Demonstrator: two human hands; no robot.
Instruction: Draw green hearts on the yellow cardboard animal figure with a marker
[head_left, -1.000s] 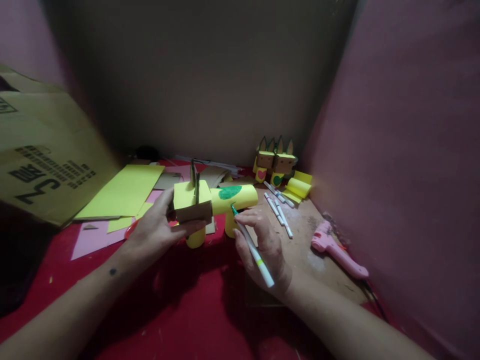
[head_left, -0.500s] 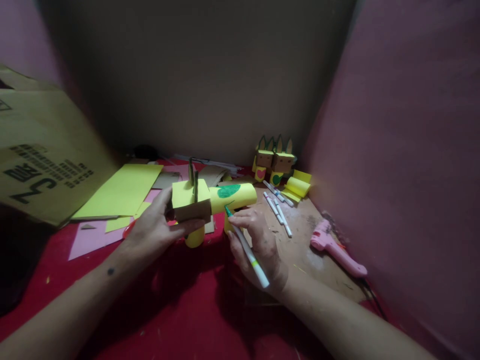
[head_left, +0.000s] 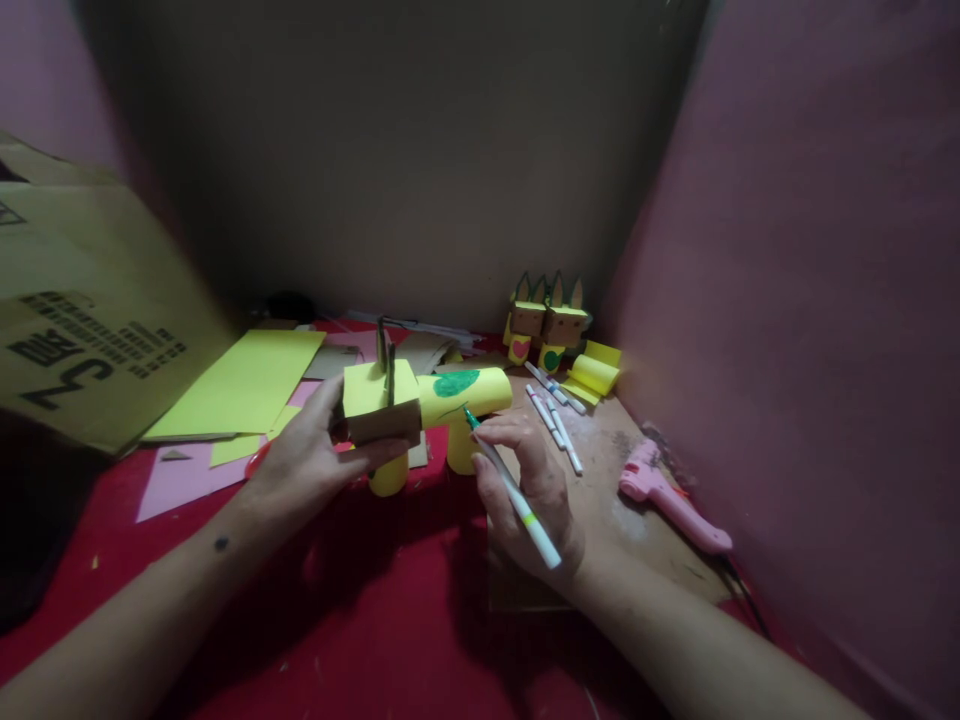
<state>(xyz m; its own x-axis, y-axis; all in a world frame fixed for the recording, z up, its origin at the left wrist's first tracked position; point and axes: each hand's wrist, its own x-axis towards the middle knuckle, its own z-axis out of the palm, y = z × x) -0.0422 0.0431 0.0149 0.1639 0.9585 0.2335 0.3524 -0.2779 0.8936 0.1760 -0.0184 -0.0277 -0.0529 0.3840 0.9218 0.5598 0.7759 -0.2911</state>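
A yellow paper-and-cardboard figure [head_left: 382,388] has a box head with two upright ears, a tube body lying sideways and tube legs. My left hand [head_left: 311,455] grips its box head from the left. The body carries a green filled patch [head_left: 457,383] and a thin dark line below it. In my right hand [head_left: 529,490] is a white marker [head_left: 525,515] with a green tip. That tip rests at or very near the tube, by the right end of the line.
Two similar figures [head_left: 547,320] stand at the back right, beside a rolled yellow paper [head_left: 595,376]. Several markers [head_left: 559,425] and a pink glue gun [head_left: 675,505] lie on cardboard [head_left: 630,540]. Yellow sheets [head_left: 244,385] and a large carton [head_left: 97,300] are at left.
My right hand and the marker have shifted slightly to the right along the tube. The thin line's right end now meets the marker tip. My left hand keeps its hold.
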